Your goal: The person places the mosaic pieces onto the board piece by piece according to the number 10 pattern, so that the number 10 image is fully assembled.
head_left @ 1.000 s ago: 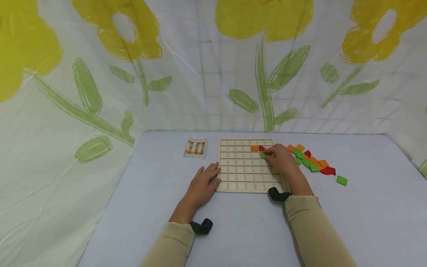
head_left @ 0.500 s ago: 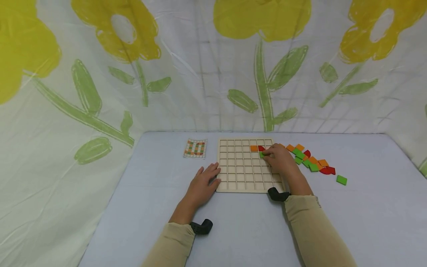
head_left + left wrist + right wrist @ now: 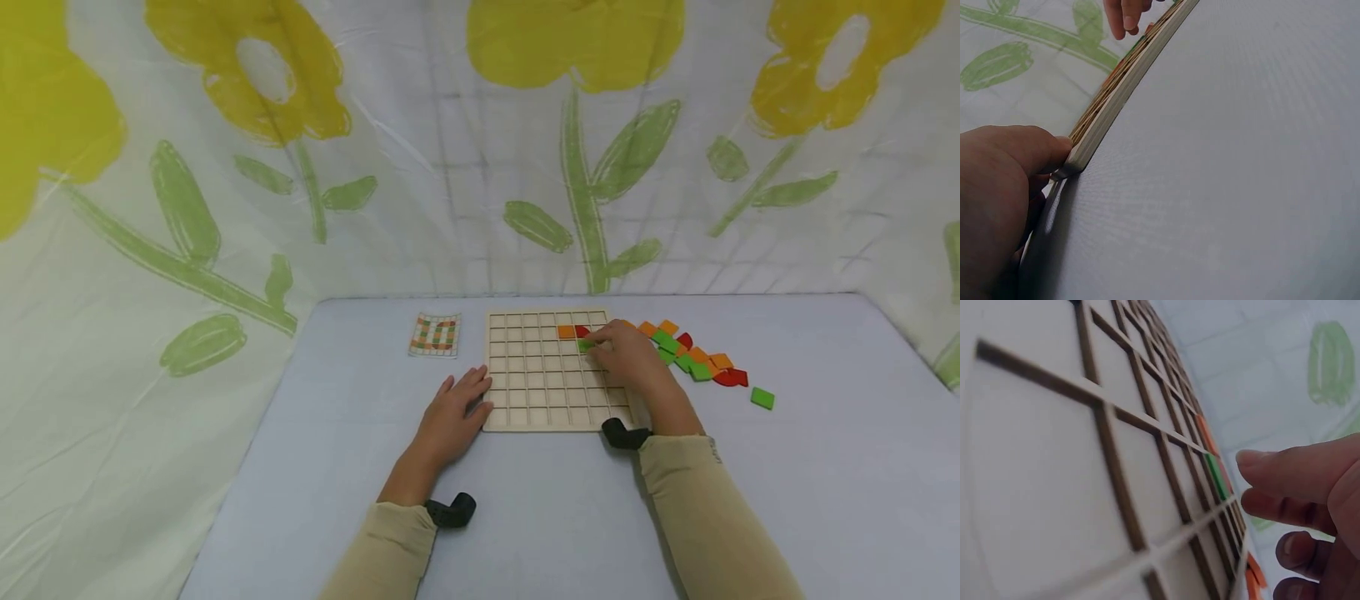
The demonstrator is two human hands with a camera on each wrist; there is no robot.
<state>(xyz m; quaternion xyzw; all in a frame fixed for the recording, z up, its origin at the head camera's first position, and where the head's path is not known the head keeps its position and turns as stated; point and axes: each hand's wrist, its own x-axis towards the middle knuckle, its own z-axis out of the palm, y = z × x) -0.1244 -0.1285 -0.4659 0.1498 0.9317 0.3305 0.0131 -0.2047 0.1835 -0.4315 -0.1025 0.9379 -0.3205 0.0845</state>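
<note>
A wooden grid board point(image 3: 519, 381) lies on the table with an orange square tile point(image 3: 566, 332) and a red curved tile point(image 3: 581, 331) side by side near its top right. Just below the red one, a green tile point(image 3: 1215, 476) sits in a cell. My right hand point(image 3: 630, 358) is over that part of the board, fingertips right by the green tile. In the right wrist view its thumb and index finger stand slightly apart, with nothing between them. My left hand point(image 3: 448, 423) rests at the board's left edge, fingers spread and thumb touching the near corner.
Left of the board lies a small pattern card point(image 3: 435, 335) with a printed coloured grid. Loose orange, green and red tiles point(image 3: 700, 372) are heaped to the right. A single green tile point(image 3: 762, 398) lies apart from them. A flower-printed curtain point(image 3: 420, 208) hangs behind the table.
The head view has shifted slightly. My right fingers stay beside the green tile with hardly any movement, and my left hand keeps its place at the board's edge.
</note>
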